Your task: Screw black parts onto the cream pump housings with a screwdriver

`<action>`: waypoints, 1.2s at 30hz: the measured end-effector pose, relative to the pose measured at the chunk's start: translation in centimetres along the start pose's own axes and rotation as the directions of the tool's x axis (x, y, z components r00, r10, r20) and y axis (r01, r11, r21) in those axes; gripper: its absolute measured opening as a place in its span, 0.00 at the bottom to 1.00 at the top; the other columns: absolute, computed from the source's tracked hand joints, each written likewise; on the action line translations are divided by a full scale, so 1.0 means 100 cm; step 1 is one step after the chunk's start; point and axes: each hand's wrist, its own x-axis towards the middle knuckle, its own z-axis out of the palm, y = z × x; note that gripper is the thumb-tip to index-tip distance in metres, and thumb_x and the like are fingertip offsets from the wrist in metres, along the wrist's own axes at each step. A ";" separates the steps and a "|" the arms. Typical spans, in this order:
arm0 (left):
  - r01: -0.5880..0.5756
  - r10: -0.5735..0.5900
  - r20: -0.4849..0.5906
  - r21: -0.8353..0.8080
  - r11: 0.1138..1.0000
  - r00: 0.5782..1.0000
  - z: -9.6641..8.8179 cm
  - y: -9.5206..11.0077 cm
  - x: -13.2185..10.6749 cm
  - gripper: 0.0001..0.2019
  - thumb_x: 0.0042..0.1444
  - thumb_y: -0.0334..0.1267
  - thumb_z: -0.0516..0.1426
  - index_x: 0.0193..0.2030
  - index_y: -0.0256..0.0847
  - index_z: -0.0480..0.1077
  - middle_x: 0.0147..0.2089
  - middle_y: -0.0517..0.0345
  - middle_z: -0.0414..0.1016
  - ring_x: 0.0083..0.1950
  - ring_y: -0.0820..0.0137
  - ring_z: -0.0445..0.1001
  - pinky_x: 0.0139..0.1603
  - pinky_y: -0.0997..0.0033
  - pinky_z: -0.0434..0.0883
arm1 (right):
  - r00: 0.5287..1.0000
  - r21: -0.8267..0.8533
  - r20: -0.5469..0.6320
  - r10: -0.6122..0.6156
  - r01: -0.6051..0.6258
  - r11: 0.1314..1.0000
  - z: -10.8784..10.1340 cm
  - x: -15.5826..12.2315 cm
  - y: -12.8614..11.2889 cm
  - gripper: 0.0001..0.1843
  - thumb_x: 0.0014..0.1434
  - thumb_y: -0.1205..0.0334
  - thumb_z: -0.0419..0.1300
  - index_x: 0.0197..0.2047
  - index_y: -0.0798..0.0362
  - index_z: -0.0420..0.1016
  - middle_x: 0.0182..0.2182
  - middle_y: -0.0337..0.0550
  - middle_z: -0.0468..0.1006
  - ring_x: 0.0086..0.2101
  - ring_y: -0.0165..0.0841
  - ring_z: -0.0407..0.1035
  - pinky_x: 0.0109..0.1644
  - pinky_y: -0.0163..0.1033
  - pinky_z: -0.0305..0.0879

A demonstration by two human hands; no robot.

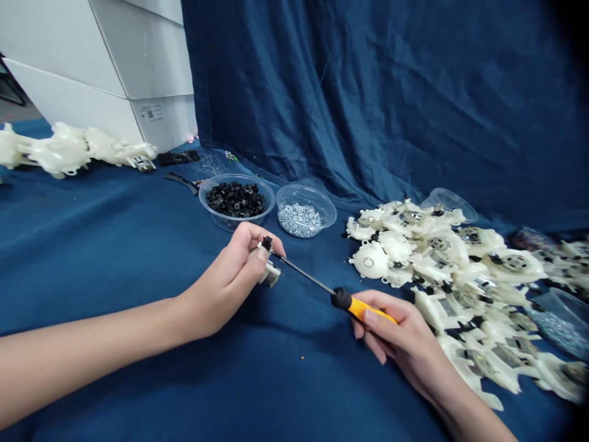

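My left hand (232,276) is closed on a small cream plastic assembly (270,274) with a metal motor in it and a black plastic piece (267,243) at its top; the fingers hide most of it. In my right hand (396,328) is a screwdriver (352,305) with a yellow and black handle, wrapped by the fingers. Its shaft points up and left, and the tip is at the black piece. Whether a screw sits on the tip is too small to tell.
Behind my hands stand clear bowls of black plastic parts (236,200) and silver screws (301,220). Cream motor assemblies (442,252) lie heaped at right, with another clear bowl (561,322) beside them. More cream parts (64,147) and white boxes (156,80) are at left.
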 end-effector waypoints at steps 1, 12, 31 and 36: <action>0.042 -0.042 0.002 -0.015 0.999 0.999 0.000 -0.001 0.002 0.12 0.71 0.47 0.49 0.50 0.42 0.65 0.52 0.52 0.73 0.46 0.68 0.71 0.45 0.64 0.67 | 0.999 -0.041 -0.034 -0.029 0.027 0.999 0.001 0.001 0.000 0.17 0.68 0.48 0.61 0.49 0.53 0.79 0.28 0.43 0.81 0.18 0.27 0.66 0.18 0.32 0.56; -0.024 0.024 0.003 0.080 0.996 1.000 -0.005 -0.002 0.002 0.12 0.71 0.47 0.48 0.51 0.43 0.64 0.53 0.52 0.73 0.48 0.66 0.71 0.46 0.61 0.66 | 0.973 -0.329 -0.053 -0.226 0.196 0.924 0.008 -0.007 -0.005 0.15 0.69 0.54 0.61 0.50 0.54 0.81 0.25 0.41 0.79 0.20 0.29 0.69 0.23 0.32 0.63; -0.194 0.195 0.019 -0.036 0.980 0.981 -0.007 0.011 -0.010 0.11 0.73 0.46 0.47 0.51 0.43 0.63 0.53 0.51 0.72 0.50 0.67 0.71 0.43 0.63 0.66 | 0.982 0.027 0.045 0.185 -0.187 0.982 0.017 -0.013 -0.035 0.29 0.68 0.35 0.54 0.44 0.56 0.76 0.22 0.36 0.70 0.17 0.23 0.54 0.21 0.31 0.48; -0.100 0.101 0.040 -0.023 0.995 0.994 -0.007 0.016 -0.011 0.12 0.73 0.46 0.47 0.53 0.43 0.64 0.54 0.51 0.72 0.48 0.67 0.71 0.45 0.61 0.68 | 0.819 -0.539 -0.297 -0.491 0.280 0.794 0.018 -0.022 -0.030 0.13 0.61 0.56 0.70 0.47 0.48 0.78 0.36 0.43 0.81 0.30 0.33 0.74 0.35 0.36 0.69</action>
